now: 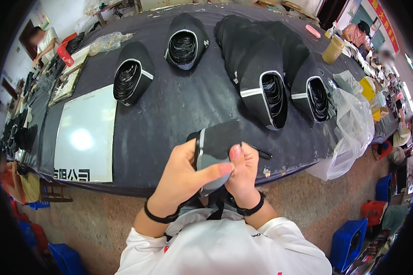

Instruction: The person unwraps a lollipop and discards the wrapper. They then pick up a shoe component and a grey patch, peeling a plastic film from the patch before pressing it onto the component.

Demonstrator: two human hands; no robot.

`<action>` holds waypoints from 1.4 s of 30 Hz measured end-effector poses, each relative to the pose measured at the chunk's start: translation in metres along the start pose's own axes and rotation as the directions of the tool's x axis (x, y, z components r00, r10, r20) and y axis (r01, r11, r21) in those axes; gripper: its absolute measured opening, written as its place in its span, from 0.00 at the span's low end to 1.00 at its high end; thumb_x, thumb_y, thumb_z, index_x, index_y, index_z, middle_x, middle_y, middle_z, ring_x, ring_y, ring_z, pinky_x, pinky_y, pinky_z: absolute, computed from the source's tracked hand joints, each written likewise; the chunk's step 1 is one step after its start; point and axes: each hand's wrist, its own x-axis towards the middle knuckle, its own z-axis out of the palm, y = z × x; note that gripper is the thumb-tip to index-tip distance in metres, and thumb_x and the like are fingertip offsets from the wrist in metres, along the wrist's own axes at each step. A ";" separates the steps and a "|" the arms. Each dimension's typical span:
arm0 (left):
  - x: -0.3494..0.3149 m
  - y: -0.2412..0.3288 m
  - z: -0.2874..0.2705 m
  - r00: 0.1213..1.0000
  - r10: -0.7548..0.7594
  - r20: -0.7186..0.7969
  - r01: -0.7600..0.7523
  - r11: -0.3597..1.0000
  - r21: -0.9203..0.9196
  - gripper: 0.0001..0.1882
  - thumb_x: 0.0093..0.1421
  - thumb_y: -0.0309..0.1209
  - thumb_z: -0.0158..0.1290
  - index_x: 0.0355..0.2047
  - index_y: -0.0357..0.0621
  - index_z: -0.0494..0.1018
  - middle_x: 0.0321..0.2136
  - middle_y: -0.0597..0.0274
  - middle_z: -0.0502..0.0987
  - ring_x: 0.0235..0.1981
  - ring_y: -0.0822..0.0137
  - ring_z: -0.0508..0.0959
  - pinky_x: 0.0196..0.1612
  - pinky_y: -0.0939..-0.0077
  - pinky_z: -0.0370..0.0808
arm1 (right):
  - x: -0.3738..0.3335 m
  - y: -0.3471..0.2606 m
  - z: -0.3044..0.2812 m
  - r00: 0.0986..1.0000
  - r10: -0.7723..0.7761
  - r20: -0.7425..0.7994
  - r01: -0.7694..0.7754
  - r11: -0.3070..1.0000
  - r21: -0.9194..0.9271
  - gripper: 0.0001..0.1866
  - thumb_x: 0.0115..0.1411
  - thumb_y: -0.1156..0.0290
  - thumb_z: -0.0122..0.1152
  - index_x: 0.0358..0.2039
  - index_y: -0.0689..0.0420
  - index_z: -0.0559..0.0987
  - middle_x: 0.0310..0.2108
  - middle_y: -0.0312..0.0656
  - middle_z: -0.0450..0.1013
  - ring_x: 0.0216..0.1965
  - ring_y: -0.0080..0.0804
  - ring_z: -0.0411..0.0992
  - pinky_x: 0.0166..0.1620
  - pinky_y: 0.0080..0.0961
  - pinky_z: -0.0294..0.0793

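As fingers (215,173) of your left hand (179,169) and right hand (243,176) grip a black-and-grey shoe upper (220,140) over the tabletop's (181,112) near edge, open room ahead meets nested uppers (257,59), white board (85,142) left, plastic bag (353,126) right.

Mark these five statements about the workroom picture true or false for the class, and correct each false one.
1. The left hand and the right hand both hold a black-and-grey piece. True.
2. Both wrists are bare. False: a black band circles each one.
3. Nested black bundles with pale-edged openings lie on the table. True.
4. Everything on the table is black. False: a white panel lies on its left side.
5. Clear plastic hangs over the table's edge. True.
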 end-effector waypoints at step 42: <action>0.237 -0.064 -0.083 0.952 0.214 -0.220 0.214 0.053 0.975 0.44 0.47 0.41 0.59 0.56 0.39 0.46 0.49 0.36 0.50 0.39 0.35 0.71 0.44 0.58 0.70 | 0.006 0.047 -0.069 0.957 -0.115 0.266 0.238 -0.209 -0.948 0.23 0.39 0.69 0.62 0.38 0.61 0.74 0.44 0.46 0.69 0.45 0.37 0.66 0.45 0.34 0.60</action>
